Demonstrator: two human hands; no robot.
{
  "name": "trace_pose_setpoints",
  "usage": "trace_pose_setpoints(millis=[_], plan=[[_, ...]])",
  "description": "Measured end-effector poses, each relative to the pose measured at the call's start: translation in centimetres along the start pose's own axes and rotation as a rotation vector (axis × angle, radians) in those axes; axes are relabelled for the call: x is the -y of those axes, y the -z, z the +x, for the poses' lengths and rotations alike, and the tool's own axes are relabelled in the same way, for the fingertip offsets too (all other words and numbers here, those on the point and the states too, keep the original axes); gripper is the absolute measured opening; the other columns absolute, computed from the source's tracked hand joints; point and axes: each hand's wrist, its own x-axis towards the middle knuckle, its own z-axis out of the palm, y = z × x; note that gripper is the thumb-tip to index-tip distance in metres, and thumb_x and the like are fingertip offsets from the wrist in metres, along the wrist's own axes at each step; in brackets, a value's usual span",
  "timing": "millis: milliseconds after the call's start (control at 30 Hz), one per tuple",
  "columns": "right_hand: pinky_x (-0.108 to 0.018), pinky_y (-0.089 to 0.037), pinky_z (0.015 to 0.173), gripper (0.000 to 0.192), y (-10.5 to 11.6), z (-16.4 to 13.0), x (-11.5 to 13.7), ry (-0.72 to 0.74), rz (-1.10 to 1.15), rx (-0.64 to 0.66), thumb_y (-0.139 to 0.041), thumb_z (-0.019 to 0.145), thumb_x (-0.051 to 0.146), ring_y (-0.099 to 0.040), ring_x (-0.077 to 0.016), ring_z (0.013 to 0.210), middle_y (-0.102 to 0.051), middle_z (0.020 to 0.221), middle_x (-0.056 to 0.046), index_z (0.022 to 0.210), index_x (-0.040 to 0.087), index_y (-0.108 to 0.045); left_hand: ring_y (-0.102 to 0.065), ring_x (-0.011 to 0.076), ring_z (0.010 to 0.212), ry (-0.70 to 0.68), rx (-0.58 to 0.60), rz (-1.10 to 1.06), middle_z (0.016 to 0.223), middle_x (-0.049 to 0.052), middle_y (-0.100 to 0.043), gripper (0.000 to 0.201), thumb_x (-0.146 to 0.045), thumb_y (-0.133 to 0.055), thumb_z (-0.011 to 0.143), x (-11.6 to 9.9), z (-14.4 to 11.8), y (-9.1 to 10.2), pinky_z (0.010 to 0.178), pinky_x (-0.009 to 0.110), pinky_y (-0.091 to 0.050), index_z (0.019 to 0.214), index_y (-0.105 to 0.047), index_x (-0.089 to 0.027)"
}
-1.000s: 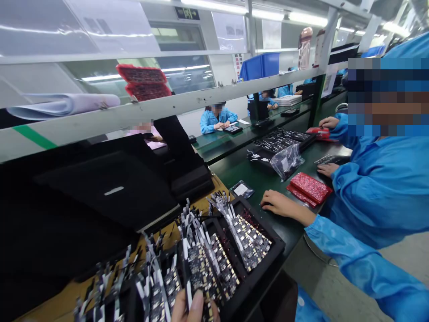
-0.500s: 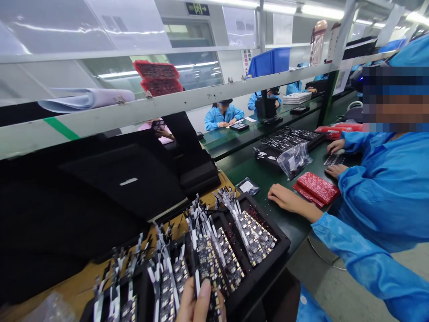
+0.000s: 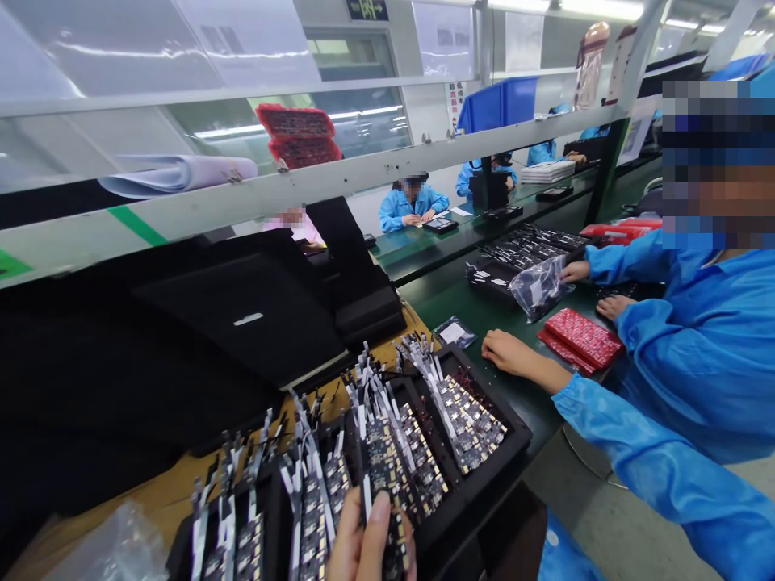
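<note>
My left hand (image 3: pixel 369 537) is closed around a stack of black circuit boards (image 3: pixel 384 464) at the bottom middle, thumb on top. White and black ribbon leads rise from the stack's far end. The stack is over a black foam tray (image 3: pixel 512 436), where more circuit boards (image 3: pixel 472 424) stand in rows with their leads pointing up and away. My right hand (image 3: pixel 508 353), in a blue sleeve, rests on the green bench just beyond the tray's right side. Its fingers are curled together; whatever they may hold is hidden.
A co-worker in blue sits at the right, one hand (image 3: pixel 575 272) at a clear plastic bag (image 3: pixel 538 289). Red bubble-wrap packs (image 3: pixel 581 339) and a small labelled bag (image 3: pixel 454 332) lie on the bench. Black foam sheets (image 3: pixel 242 315) lean at the left beneath a metal rail (image 3: pixel 339 173).
The view has shifted slightly. The co-worker's far hand has moved from the work in front to the clear bag. My left hand keeps its hold on the boards; my right hand stays on the bench.
</note>
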Motion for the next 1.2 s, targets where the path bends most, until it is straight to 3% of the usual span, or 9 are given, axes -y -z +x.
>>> trace_pose_setpoints(millis=[133,333,500,767,900,1033,1200], plan=[[-0.042,-0.058,0.086,0.016,0.0,0.0,-0.4,-0.054,0.091,-0.089,-0.064,0.101,0.025,-0.073,-0.0214,0.099,-0.072,0.121,-0.004,0.116,0.021,-0.069,-0.044,0.0228,0.020,0.006,0.005,-0.059,0.032,-0.003,-0.052,0.044,-0.069,-0.076,0.042,1.2,0.9,0.5,0.021,0.030,-0.034,0.059,-0.060,-0.031],[-0.040,-0.060,0.081,0.018,0.0,0.0,-1.3,-0.185,0.298,-0.262,-0.061,0.102,0.025,-0.076,-0.0206,0.093,-0.074,0.114,-0.003,0.119,0.019,-0.067,-0.046,0.0214,0.021,-0.097,0.031,-0.050,0.035,-0.004,-0.055,0.035,-0.065,-0.072,0.057,0.8,0.1,0.1,0.023,0.028,-0.036,0.065,-0.061,-0.032],[-0.037,-0.062,0.077,0.018,-0.1,0.3,-1.8,-0.249,0.471,-0.334,-0.061,0.103,0.027,-0.077,-0.0177,0.084,-0.076,0.109,-0.002,0.118,0.019,-0.068,-0.045,0.0213,0.020,-0.122,0.024,-0.060,0.034,-0.004,-0.053,0.034,-0.064,-0.072,0.058,0.4,-0.3,-0.2,0.024,0.028,-0.035,0.069,-0.062,-0.033],[-0.039,-0.061,0.079,0.018,0.4,0.6,-1.6,-0.282,0.673,-0.375,-0.062,0.102,0.028,-0.077,-0.0194,0.089,-0.076,0.110,-0.003,0.116,0.018,-0.068,-0.047,0.0214,0.023,-0.111,0.035,-0.058,0.039,-0.003,-0.058,0.035,-0.063,-0.073,0.059,0.7,-0.1,0.0,0.025,0.028,-0.037,0.070,-0.062,-0.031],[-0.036,-0.061,0.076,0.016,1.3,0.3,-0.3,-0.277,0.758,-0.372,-0.061,0.103,0.029,-0.077,-0.0172,0.082,-0.077,0.100,-0.001,0.106,0.017,-0.071,-0.047,0.0214,0.024,-0.103,0.048,-0.079,0.039,-0.003,-0.057,0.035,-0.062,-0.074,0.060,0.7,-0.2,0.1,0.026,0.028,-0.037,0.071,-0.061,-0.031],[-0.031,-0.059,0.068,0.018,2.5,-1.1,2.1,-0.240,0.839,-0.352,-0.062,0.102,0.032,-0.073,-0.0129,0.065,-0.074,0.079,0.005,0.098,0.017,-0.073,-0.050,0.0216,0.025,-0.111,0.071,-0.081,0.039,-0.002,-0.058,0.037,-0.061,-0.073,0.064,0.7,-0.5,0.1,0.029,0.028,-0.040,0.079,-0.063,-0.028],[-0.026,-0.057,0.060,0.033,4.5,-3.7,6.7,-0.186,0.982,-0.207,-0.070,0.088,0.050,-0.070,-0.0127,0.058,-0.072,0.068,0.005,0.098,0.019,-0.078,-0.052,0.0219,0.028,-0.120,0.089,-0.091,0.042,-0.001,-0.059,0.043,-0.059,-0.071,0.068,0.8,-0.6,0.3,0.030,0.028,-0.043,0.094,-0.063,-0.026]])
